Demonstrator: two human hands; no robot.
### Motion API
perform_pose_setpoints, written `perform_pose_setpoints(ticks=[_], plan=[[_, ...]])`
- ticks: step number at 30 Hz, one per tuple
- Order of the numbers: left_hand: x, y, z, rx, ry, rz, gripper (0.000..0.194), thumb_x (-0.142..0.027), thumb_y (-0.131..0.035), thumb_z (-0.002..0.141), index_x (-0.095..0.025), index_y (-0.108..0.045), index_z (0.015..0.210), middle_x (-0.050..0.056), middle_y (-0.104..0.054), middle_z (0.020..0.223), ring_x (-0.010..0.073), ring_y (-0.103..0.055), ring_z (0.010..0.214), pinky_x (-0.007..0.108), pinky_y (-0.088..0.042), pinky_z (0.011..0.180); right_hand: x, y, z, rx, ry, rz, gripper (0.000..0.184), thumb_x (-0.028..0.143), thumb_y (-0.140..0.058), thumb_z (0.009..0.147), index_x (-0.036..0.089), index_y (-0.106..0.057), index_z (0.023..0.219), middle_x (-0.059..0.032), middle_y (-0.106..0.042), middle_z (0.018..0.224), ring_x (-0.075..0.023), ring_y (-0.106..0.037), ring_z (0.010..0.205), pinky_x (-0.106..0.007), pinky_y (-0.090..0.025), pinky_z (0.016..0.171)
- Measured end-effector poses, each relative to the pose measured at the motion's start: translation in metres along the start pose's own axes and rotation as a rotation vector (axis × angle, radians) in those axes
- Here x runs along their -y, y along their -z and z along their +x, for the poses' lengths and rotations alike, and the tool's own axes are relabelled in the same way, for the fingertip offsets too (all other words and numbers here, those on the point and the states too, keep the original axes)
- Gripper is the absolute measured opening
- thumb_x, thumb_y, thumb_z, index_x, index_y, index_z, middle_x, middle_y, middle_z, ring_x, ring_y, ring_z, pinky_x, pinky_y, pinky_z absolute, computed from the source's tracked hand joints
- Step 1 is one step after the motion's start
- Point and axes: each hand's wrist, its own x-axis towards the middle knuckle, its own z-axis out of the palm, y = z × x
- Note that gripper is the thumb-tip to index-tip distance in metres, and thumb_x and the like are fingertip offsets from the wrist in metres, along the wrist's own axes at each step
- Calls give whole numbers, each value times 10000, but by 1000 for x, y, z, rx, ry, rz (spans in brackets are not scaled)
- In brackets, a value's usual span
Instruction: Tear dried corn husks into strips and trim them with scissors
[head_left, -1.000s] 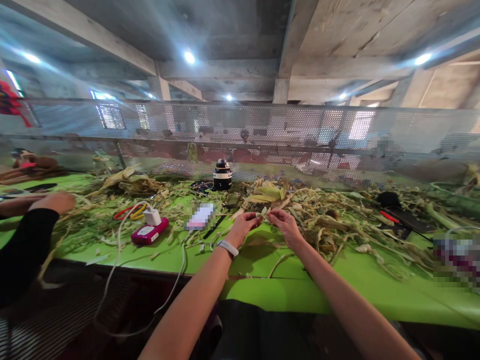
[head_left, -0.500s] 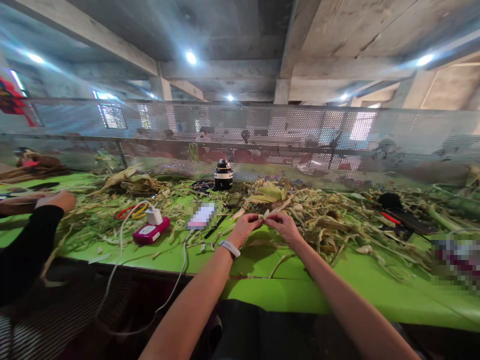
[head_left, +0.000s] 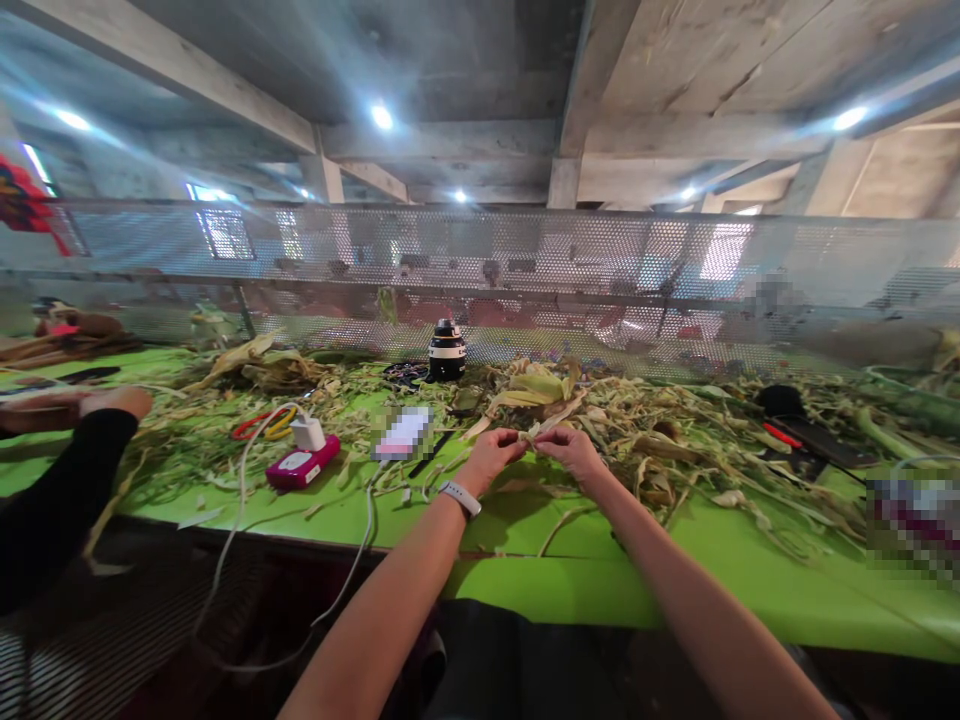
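In the head view, the left hand (head_left: pixel 491 460) and right hand (head_left: pixel 574 458) pinch 1 pale husk-like piece (head_left: pixel 529 437) between them, above the green table (head_left: pixel 570 592). Fine 2-handed fingering seems the step; the next move likely calls for light, steady pressure. Bare surface runs to the table's near edge; husk litter (head_left: pixel 649 455) crowds beyond.

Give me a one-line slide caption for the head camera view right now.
Left hand and right hand pinch a small pale piece above a green table strewn with leafy scraps.
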Motion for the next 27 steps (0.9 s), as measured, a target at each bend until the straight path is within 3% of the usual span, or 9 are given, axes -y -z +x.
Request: perform_pose_setpoints(ticks=[7,15,27], plan=[[0,1,0,-66,-92,201,304,-322,-821,543,-143,-696,755,50,-689,754,167,-605,723,269,-457,720,-3,2,2,-39,-33,-40,105,257,-695,543,168,-706,598,17,-650,546,-131,-566,539,-248,-435,546],[-2,-1,-1,27,-79,139,320,-363,-818,538,-148,-709,749,48,-705,751,154,-600,681,263,-462,688,-6,2,4,-40,15,-110,123,271,-656,564,169,-713,603,-3,-663,574,-143,-572,556,-250,-431,546],[3,2,2,-4,-92,255,371,-393,-849,454,-144,-676,668,24,-675,665,140,-571,623,258,-441,636,3,2,-2,-4,154,-351,97,190,-610,594,183,-707,594,-5,-669,565,-156,-591,553,-250,-445,551]])
